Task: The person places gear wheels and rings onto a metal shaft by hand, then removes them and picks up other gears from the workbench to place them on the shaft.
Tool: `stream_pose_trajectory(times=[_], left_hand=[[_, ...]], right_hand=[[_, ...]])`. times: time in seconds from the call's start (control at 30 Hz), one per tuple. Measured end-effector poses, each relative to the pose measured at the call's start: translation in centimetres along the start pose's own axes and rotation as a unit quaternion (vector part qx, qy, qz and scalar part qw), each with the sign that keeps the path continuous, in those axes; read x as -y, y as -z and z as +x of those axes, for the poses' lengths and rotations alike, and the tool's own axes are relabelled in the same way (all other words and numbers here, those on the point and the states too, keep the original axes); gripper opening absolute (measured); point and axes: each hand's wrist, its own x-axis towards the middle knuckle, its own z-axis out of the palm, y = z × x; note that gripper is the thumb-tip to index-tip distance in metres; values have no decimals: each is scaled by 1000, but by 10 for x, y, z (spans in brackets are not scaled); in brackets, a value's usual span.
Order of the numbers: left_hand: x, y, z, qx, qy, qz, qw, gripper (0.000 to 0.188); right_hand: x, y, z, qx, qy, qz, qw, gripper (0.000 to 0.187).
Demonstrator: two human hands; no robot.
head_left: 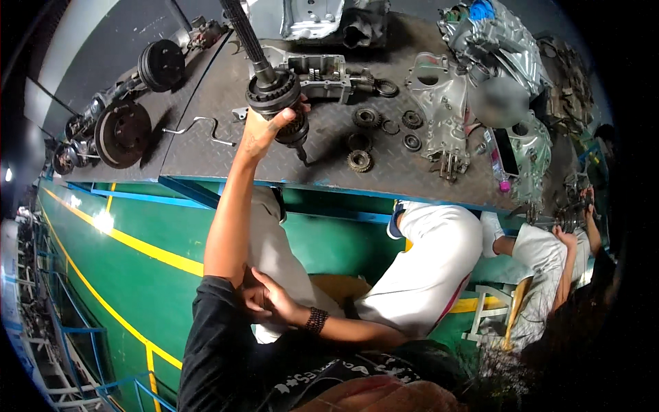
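My left hand [263,132] reaches far out over a dark checker-plate table [206,147] and grips a greasy gear shaft [273,95] just under its large gear cluster. The shaft stands nearly upright, with its long splined rod [240,27] running off the top and its thin lower tip touching the table. My right hand [269,298], with a beaded bracelet at the wrist, rests on my left upper arm at the edge of the black sleeve. Its fingers are spread and it holds nothing.
Loose gears [360,160] and rings lie right of the shaft, beside an aluminium transmission housing [445,103] and a gearbox [495,41]. An S-shaped hook [199,127] and brake drums [123,132] lie left. A person in white [432,264] bends below the table edge; another [542,257] sits right.
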Motion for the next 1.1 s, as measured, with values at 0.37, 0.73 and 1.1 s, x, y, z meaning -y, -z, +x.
stream_pose_trajectory(times=[0.37, 0.73, 1.1], left_hand=[[51, 57, 3, -173, 212, 222, 936, 41], [68, 58, 15, -7, 0, 149, 989, 66], [80, 95, 10, -33, 33, 157, 987, 68]], right_hand=[[10, 4, 4, -42, 54, -40, 997, 81], [17, 18, -10, -39, 79, -26, 996, 71], [20, 19, -5, -35, 71, -34, 996, 61]])
